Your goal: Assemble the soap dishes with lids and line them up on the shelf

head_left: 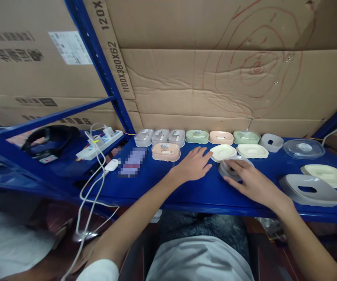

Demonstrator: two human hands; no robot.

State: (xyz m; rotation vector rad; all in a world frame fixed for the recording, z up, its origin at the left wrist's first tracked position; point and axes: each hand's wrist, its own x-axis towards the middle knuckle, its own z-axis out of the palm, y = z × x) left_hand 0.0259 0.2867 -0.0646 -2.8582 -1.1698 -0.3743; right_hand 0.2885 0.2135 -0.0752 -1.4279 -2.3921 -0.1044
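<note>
My left hand (194,164) is open, its fingers spread low over the blue shelf, holding nothing. Its fingertips come close to a cream oval base (222,151). My right hand (244,175) closes over a small grey plastic box (246,159), fingers across its top and thumb at the near side; the hand hides much of the box. Just behind that box lies a second cream base (252,150). To the right stand a large grey cover with a slot (311,197), a large cream base (329,175) and a small grey cover (271,142).
Along the cardboard wall run several lidded boxes: grey (160,137), green (197,136) and peach (221,137). Another peach box (166,152) sits in front. A clear lid (303,149) lies at right. White cables hang beside a power strip (100,145); headphones (51,142) lie left.
</note>
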